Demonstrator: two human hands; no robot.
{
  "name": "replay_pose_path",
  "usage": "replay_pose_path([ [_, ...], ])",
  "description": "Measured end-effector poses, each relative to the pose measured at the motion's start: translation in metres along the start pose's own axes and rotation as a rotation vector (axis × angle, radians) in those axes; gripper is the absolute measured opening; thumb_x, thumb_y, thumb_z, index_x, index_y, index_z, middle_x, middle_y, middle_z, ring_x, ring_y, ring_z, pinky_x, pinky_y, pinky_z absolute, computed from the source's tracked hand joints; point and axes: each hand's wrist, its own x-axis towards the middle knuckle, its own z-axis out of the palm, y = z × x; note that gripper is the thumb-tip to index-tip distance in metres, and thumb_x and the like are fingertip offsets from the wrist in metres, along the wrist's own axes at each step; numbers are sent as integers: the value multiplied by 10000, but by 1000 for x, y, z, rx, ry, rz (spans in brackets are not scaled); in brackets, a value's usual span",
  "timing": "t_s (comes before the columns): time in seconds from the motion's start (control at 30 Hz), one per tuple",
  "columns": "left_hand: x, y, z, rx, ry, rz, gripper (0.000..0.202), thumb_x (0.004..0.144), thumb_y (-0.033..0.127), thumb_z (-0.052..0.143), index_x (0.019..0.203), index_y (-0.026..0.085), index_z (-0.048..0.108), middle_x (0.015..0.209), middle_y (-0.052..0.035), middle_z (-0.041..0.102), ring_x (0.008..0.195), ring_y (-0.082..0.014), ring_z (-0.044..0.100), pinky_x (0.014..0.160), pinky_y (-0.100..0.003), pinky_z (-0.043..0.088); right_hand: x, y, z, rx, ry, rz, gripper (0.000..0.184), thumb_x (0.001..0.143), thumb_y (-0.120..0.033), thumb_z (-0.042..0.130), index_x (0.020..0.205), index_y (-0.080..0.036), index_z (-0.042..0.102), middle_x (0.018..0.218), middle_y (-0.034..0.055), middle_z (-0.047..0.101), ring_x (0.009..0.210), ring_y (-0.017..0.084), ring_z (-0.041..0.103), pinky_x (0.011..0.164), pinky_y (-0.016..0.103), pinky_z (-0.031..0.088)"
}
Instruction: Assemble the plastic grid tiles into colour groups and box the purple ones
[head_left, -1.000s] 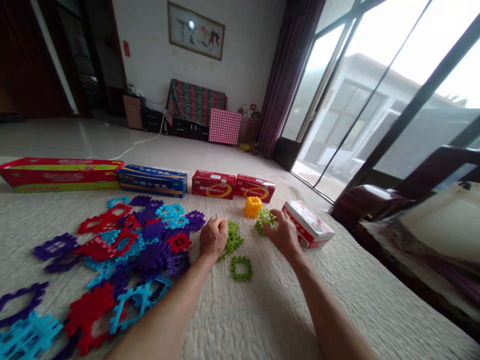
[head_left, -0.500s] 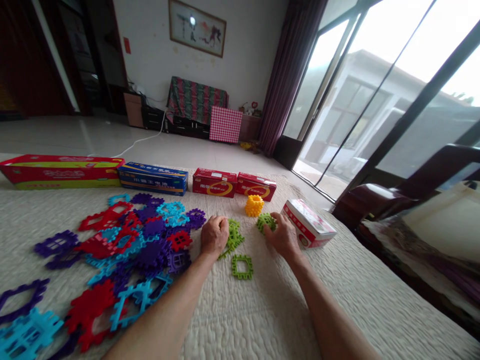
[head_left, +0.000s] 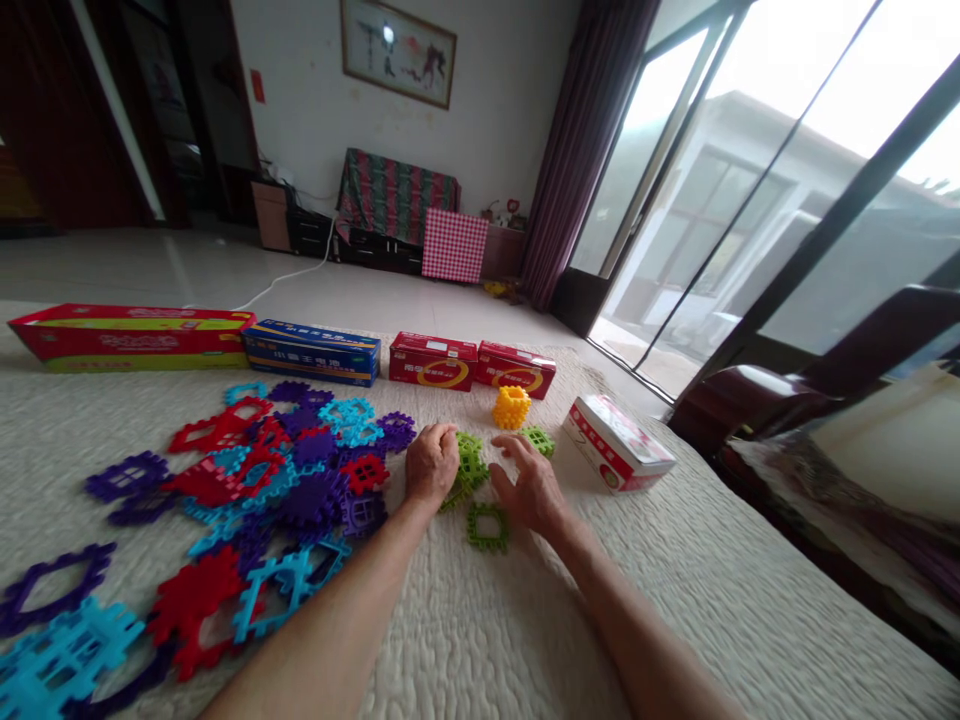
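My left hand [head_left: 432, 465] is curled at the edge of several green interlocking building pieces [head_left: 471, 462], gripping one of them; its fingertips are mostly hidden. To its right, my right hand [head_left: 531, 488] hovers with thumb and fingers apart, holding nothing. Just beyond the right fingers lies a green lattice piece [head_left: 538, 440]. A square green frame piece [head_left: 487, 544] rests on the quilted cover below the two hands. Farther back stands a small yellow block [head_left: 512, 408] assembled from toothed pieces.
A spread of purple, red and blue toothed pieces [head_left: 311, 500] covers the left side. Along the back stand a long red box [head_left: 135, 340], a blue box [head_left: 313, 352] and two small red boxes [head_left: 433, 362]. A white-and-red box [head_left: 621, 442] sits at right.
My right hand has let go of the green lattice piece and moved left, toward the green pieces by my left hand. The left hand stays in about the same place.
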Motion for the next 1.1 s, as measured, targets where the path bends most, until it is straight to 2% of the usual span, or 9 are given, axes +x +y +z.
replay_pose_path([
  [0.13,0,0,1,28,-15,1,304,845,194,417,927,167,708,939,-83,720,911,-201,655,858,-308,484,-5,-3,11,-56,-93,90,342,822,-229,521,1157,-167,544,1149,110,618,1054,241,563,932,392,438],
  [0.23,0,2,2,80,-16,53,322,826,166,437,1026,139,689,1062,-105,696,1036,-208,618,952,-312,445,-4,1,15,-44,-117,119,375,830,-232,495,1198,-163,521,1191,120,606,1110,246,540,968,414,417],
  [0.3,-1,4,1,113,-75,89,337,831,169,447,1078,142,675,1109,-103,687,1091,-209,595,1001,-318,410,-2,3,16,-9,-139,109,386,836,-216,463,1216,-165,510,1210,122,599,1137,239,534,985,413,410],
  [0.4,-1,8,-1,134,-198,67,320,865,201,437,1067,183,685,1072,-77,711,1048,-193,622,980,-303,417,-1,3,18,46,-149,63,381,840,-188,424,1210,-168,513,1176,115,613,1111,220,554,981,392,421],
  [0.6,-1,12,-7,88,-195,-70,314,897,271,433,1073,222,689,1034,-57,730,978,-181,657,844,-248,458,-5,-1,18,128,-98,65,351,870,-202,385,1182,-173,542,1114,93,641,1011,197,596,911,336,458],
  [0.8,-1,10,-7,52,-206,-70,289,882,300,458,970,218,721,949,-63,744,899,-177,669,779,-240,450,-2,-3,15,254,-8,182,291,892,-267,387,1025,-198,636,922,35,679,818,169,618,774,276,476],
  [0.93,-1,11,-8,44,-211,-75,296,880,305,456,955,208,725,933,-70,744,885,-172,665,768,-239,444,-2,0,16,364,59,238,247,860,-340,462,964,-190,628,744,0,617,643,144,560,628,249,459],
  [1.0,0,12,-9,46,-217,-82,296,876,304,459,950,207,728,923,-70,744,871,-173,663,765,-244,446,-3,5,19,451,72,258,243,830,-356,503,969,-186,607,740,-6,598,594,129,528,574,235,443],
  [1.1,0,13,-10,41,-222,-88,274,858,278,483,947,210,733,924,-61,746,862,-172,662,767,-247,447,-5,14,25,545,135,255,232,798,-327,516,971,-185,578,773,1,593,618,125,522,587,231,443],
])
